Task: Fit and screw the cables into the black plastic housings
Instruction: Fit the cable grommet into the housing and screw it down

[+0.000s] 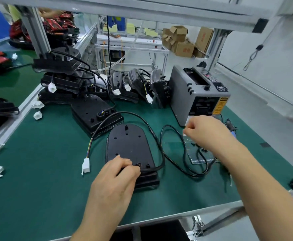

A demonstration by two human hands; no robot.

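- The left hand's fingers are curled over the near end of the black housing, which is gripped beside a small round fitting.
- The housing is laid flat on the green mat, towards its near edge. Its long axis runs near to far, and its rounded end points away.
- The cable is looped around the rounded end, with its white plug left of the housing.
- The right hand is held with fingers curled in front of the grey tape dispenser; whether anything is pinched cannot be told.

The left hand lies palm-down with fingers curled, while the right hand reaches forward, fingers bunched.
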